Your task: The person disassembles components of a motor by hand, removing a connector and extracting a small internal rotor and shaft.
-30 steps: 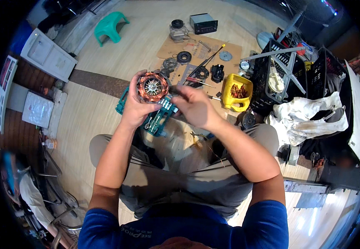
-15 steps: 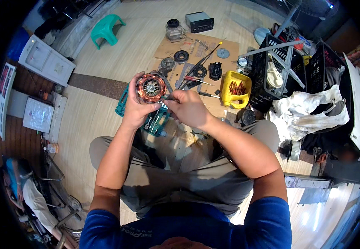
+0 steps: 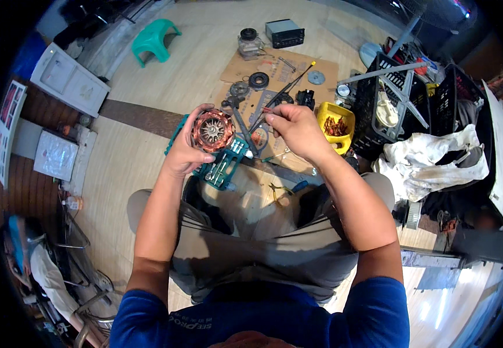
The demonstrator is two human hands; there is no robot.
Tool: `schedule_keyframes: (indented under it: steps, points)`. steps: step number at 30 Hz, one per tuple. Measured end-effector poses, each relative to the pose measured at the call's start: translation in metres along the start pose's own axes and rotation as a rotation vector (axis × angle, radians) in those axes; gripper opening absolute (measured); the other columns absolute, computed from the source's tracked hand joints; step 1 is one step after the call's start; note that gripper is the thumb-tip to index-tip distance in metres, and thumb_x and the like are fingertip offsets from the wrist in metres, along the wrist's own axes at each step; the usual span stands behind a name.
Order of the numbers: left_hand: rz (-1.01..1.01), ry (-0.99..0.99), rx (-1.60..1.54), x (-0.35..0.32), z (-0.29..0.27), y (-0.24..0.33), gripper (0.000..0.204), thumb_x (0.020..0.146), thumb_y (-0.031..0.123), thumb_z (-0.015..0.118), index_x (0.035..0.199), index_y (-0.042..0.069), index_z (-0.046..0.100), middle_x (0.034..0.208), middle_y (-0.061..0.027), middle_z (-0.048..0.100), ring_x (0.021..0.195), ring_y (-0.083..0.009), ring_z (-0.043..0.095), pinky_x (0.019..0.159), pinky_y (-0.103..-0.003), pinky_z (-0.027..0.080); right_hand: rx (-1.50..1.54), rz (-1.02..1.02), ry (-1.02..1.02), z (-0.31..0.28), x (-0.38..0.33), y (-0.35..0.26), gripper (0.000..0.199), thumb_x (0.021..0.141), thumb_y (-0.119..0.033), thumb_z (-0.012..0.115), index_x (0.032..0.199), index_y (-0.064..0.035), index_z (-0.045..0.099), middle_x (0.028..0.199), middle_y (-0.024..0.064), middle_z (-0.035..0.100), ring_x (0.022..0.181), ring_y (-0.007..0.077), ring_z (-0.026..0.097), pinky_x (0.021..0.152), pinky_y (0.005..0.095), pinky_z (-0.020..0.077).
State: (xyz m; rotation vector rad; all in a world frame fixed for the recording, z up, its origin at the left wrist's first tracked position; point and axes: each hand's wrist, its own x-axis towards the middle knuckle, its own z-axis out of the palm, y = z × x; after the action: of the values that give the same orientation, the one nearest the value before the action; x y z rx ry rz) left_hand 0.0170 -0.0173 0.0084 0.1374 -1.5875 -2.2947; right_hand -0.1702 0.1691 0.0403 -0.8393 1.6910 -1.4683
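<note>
My left hand [image 3: 183, 148] is wrapped around a round motor part with copper windings [image 3: 214, 131], its finned metal centre facing up. To the right, my right hand [image 3: 298, 130] is closed in a pinch at the red handle of a screwdriver [image 3: 268, 110], whose shaft is hidden behind the hand. Below the winding part lies an open teal tool case [image 3: 219, 182] with sockets and a ratchet. Between my knees on the floor are yellow-handled pliers [image 3: 276, 194] and a blue-handled tool [image 3: 300, 186].
A cardboard sheet [image 3: 237, 66] carries several dark round parts and long tools. Beside it stands a yellow container [image 3: 350, 119] holding copper-coloured pieces. Black crates [image 3: 373, 124] and white cloth [image 3: 431, 159] are at right. A green stool [image 3: 156, 40] stands far left.
My right hand has left the winding part and moved right and away from me, to the red screwdriver handle. My left hand still holds the winding part, slightly lower.
</note>
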Motion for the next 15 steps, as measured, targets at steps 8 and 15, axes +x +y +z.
schedule_keyframes:
  steps: [8, 15]
  points:
    - [0.198, 0.16, -0.465, 0.009, 0.004, 0.009, 0.079, 0.066, -0.005, 0.069, 0.137, 0.01, 0.039, 0.131, -0.0155, 0.051, 0.117, -0.0325, 0.054, 0.1, -0.047, 0.044, -0.069, 0.081, -0.224, 0.03, -0.014, 0.038, 0.016, 0.093, -0.016, 0.059, 0.095, -0.0027, 0.067, 0.066, -0.0026, 0.055, 0.059, 0.0078, 0.048, 0.056, 0.0245, 0.0411]
    - [0.267, 0.387, -0.571, 0.012, -0.017, 0.001, 0.061, 0.073, -0.011, 0.061, 0.129, 0.008, 0.045, 0.124, -0.0167, 0.055, 0.115, -0.0335, 0.055, 0.101, -0.045, 0.046, -0.089, 0.178, -0.381, 0.052, -0.025, 0.051, 0.021, 0.093, -0.02, 0.058, 0.098, -0.0028, 0.067, 0.068, 0.0014, 0.058, 0.062, 0.0098, 0.05, 0.062, 0.0274, 0.0448]
